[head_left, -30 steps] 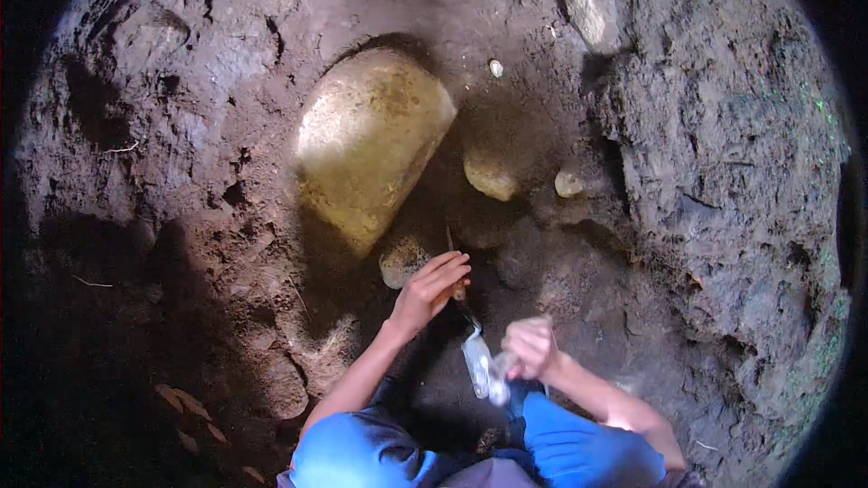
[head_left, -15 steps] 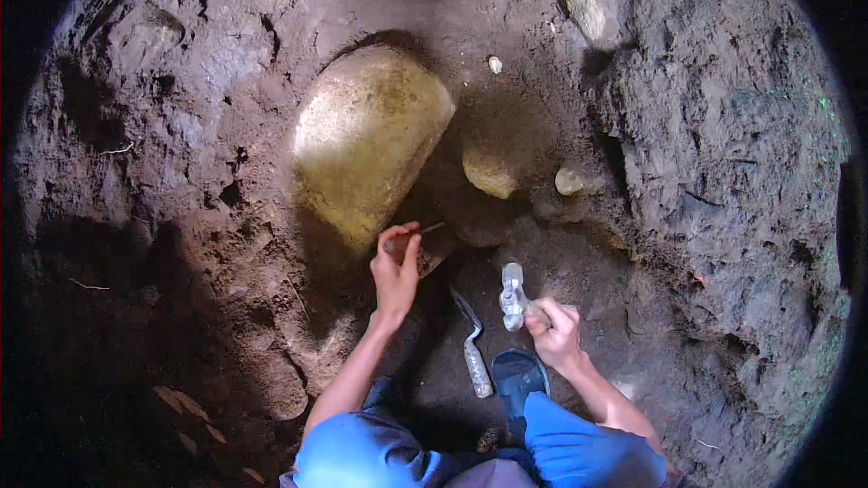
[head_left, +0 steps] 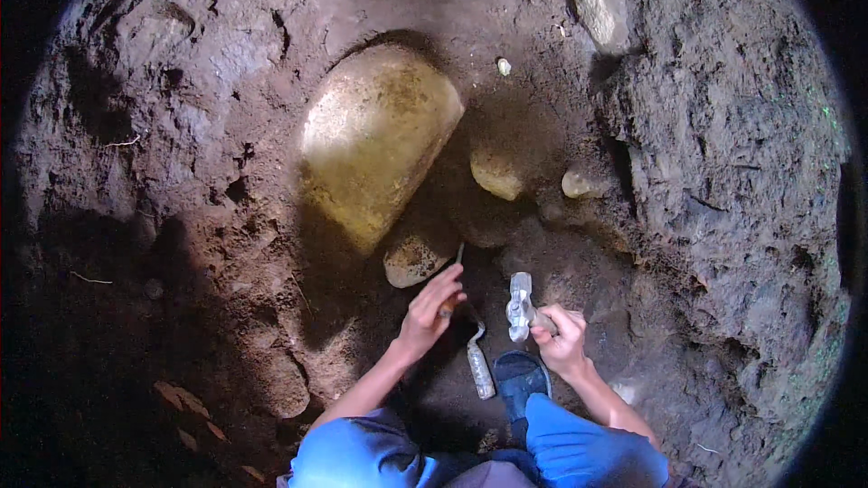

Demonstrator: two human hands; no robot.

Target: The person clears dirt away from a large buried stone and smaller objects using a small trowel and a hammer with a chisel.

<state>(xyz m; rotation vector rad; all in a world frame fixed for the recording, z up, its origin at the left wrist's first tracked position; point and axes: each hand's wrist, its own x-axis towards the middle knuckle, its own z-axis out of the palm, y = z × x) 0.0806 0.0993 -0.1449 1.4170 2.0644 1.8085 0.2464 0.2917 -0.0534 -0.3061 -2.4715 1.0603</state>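
Note:
My left hand (head_left: 432, 312) is closed round a slim tool with a brownish handle (head_left: 447, 309); its thin metal shaft (head_left: 459, 254) points up and away, and its exact kind is unclear. A small pale stone (head_left: 414, 262) lies just beyond these fingers, below the lower tip of a large yellowish stone (head_left: 380, 149) set in the soil. My right hand (head_left: 564, 342) grips a hammer by its handle, with the metal head (head_left: 520, 307) raised to the left of the fist. Between both hands a trowel (head_left: 481, 372) rests on the ground, its blade partly hidden.
A rounded stone (head_left: 495, 173) and a smaller one (head_left: 575, 184) stick out of the dark soil. Rough earth walls (head_left: 741, 172) rise at the sides. My sandalled foot (head_left: 519, 378) is beside the trowel. Dry leaves (head_left: 183, 399) lie at lower left.
My left hand has moved right and nearer to me, turning the slim tool more upright and uncovering the small pale stone. The right hand with the hammer has shifted slightly down in the picture.

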